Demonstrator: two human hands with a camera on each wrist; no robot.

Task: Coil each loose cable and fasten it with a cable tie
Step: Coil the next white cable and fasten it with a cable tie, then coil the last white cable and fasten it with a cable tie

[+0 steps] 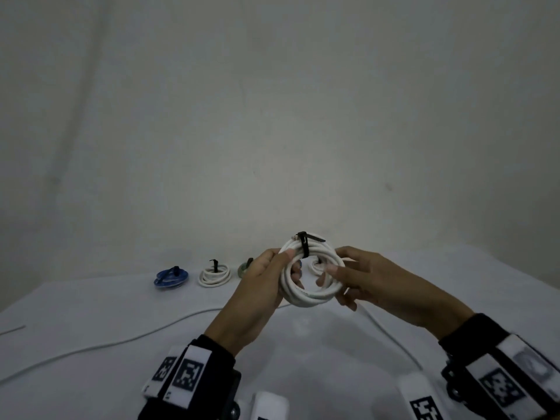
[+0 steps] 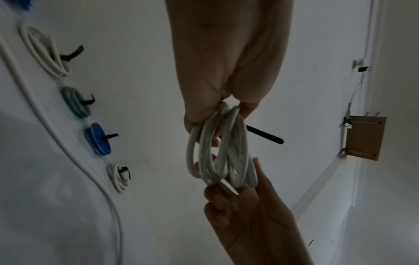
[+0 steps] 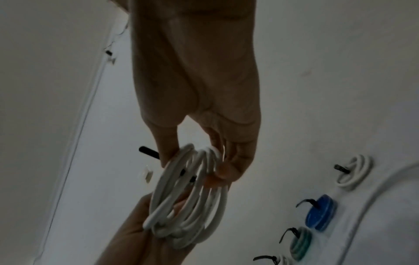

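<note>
Holding the white coil above the table, the left hand and right hand each grip one side of it, and a black tie already wraps its top. If this tie is not pulled tight, I think the loops can spread when a hand lets go. Four tied coils wait at the back: two white, one blue, one green; one loose cable still lies on the table

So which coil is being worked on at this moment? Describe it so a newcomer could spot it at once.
Start at the white table with its row of tied coils at the far edge. In front of them, above the table, the left hand and right hand hold a white coil between them. Unlike the row's coils, it is off the table, with a black cable tie at its top.
</note>
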